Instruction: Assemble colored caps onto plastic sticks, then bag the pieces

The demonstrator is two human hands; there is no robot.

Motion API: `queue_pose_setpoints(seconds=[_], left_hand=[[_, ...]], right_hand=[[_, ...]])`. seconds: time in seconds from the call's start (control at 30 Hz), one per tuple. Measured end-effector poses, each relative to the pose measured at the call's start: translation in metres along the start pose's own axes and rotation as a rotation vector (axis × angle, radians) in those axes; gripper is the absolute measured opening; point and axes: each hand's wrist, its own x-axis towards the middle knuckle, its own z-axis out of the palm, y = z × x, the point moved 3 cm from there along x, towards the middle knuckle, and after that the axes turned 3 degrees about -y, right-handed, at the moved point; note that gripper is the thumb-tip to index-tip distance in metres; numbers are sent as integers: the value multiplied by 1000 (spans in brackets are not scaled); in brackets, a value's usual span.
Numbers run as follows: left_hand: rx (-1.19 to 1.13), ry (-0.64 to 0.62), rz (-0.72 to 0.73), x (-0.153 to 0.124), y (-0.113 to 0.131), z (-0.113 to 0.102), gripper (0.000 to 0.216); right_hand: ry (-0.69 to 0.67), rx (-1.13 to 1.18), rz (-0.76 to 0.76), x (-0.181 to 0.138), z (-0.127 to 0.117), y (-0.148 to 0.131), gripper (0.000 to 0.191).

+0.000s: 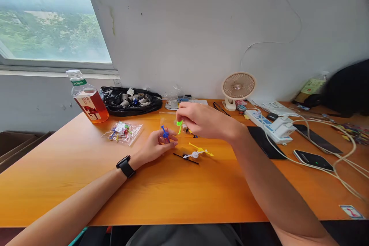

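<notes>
One worktop (pixel 173 200): orange wood.
Bottle (pixel 90 103): amber liquid, ten o'clock from the hands.
Right hand (pixel 192 117): grip pinched on a green spinner (pixel 180 123).
Left hand (pixel 158 145): eight o'clock from the right, grip closed on a blue spinner (pixel 165 134).
Yellow spinner (pixel 200 149), white spinner (pixel 195 155), black pointer (pixel 192 161): six o'clock from the right hand.

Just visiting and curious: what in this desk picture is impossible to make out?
All in the head view:
Green plastic piece: upper end hidden by the right hand.
Bottle label: fine print too small to read.
Black object: cut off by the right edge.
Clear packet: contents too small and jumbled to count.
</notes>
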Motion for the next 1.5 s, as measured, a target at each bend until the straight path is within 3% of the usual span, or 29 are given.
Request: queue_pose_setpoints(seconds=[0.2,0.47,0.63,0.77,0.87,1.07,1.33,1.5], left_hand=[[23,-4,88,1,-4,0,43],[86,-20,101,1,-3,0,46],[3,-40,23,1,-2,1,52],[-83,-43,-29,1,2,-2,54],[-124,-45,-43,0,7,-3,55],[-178,-116,-48,-3,16,1,59],[-181,-108,-62,-2,12,1,48],[-262,-50,-108,4,-3,-7,47]], right_hand=[[-68,-20,44,-2,6,4,19],[-74,15,48,-3,6,7,21],[-5,24,45,-3,6,16,20],[70,124,42,3,8,27,40],[55,287,62,11,11,34,49],[173,458,23,21,13,33,41],[199,529,-28,26,25,31,30],[268,531,86,23,20,46,46]])
